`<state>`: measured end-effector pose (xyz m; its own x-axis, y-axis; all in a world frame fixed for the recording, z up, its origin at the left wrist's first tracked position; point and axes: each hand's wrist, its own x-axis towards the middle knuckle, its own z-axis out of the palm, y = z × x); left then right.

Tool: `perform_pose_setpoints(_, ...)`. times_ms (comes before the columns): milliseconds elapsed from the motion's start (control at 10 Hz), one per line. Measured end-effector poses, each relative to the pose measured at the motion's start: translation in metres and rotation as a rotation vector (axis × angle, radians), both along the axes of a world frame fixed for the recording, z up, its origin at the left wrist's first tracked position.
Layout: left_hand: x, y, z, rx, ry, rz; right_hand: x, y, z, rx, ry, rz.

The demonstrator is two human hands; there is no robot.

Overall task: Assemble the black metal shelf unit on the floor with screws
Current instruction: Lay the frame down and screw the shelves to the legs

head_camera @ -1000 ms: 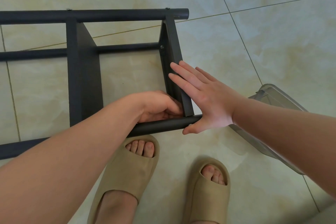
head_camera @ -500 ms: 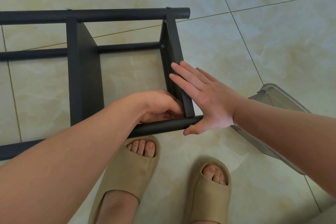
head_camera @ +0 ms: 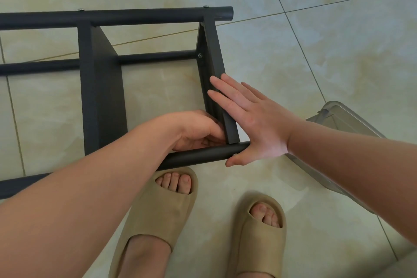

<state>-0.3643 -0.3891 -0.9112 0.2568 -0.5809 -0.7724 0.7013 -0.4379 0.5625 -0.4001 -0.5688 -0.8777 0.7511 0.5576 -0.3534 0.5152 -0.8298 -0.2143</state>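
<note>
My right grip (head_camera: 255, 124) braces the end panel (head_camera: 212, 52) flat-handed; my left grip (head_camera: 196, 131) curls at its corner, contents hidden. Next, I reckon: align and fasten that joint

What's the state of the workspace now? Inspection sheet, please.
Surface: tiled floor, beige.
Job's things: shelf frame lies on it; screw heads show on far tube.
Clutter: plastic container at right, partly behind forearm.
Grips: left hand curled at corner of end panel and near tube, contents hidden; right hand flat against end panel.
Cables: nothing seen.
Surroundings: slippers on the person's feet.
</note>
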Motion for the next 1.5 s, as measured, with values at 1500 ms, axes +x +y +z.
perform_pose_setpoints(1500, -0.0040, 0.0037, -0.0012, 0.003, -0.082, -0.032, 0.0027, -0.0035, -0.0005, -0.004, -0.056, 0.003)
